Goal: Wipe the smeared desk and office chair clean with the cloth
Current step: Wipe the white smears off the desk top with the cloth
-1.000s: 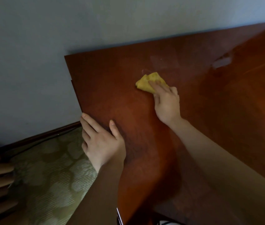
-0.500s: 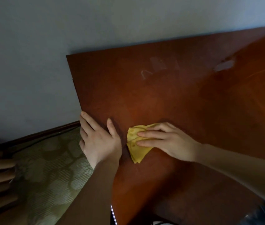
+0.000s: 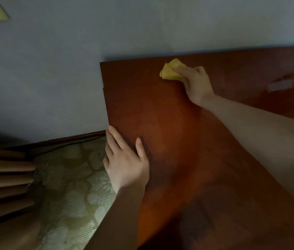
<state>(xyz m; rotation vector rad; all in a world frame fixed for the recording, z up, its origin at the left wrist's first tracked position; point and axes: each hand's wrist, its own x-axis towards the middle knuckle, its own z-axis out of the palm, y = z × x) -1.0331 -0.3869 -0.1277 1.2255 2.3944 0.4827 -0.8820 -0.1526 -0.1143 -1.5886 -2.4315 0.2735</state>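
A reddish-brown wooden desk (image 3: pixel 169 127) fills the right side of the head view, its back edge against the wall. A crumpled yellow cloth (image 3: pixel 169 71) lies near the desk's far left corner. My right hand (image 3: pixel 195 83) presses on the cloth, fingers laid over its right part. My left hand (image 3: pixel 125 160) rests flat on the desk's left edge, thumb spread onto the top and fingers straight. A pale smear (image 3: pixel 280 84) shows on the desk at the right. No office chair is in view.
A blue-grey wall (image 3: pixel 70 69) rises right behind the desk. Left of the desk lies patterned green floor covering (image 3: pixel 66 186) with a dark skirting board (image 3: pixel 70 139). Brown curtain folds (image 3: pixel 3 179) hang at the far left.
My right hand slid the cloth from the near part of the desk beside my left hand up to the far left corner. My left hand stayed on the edge.
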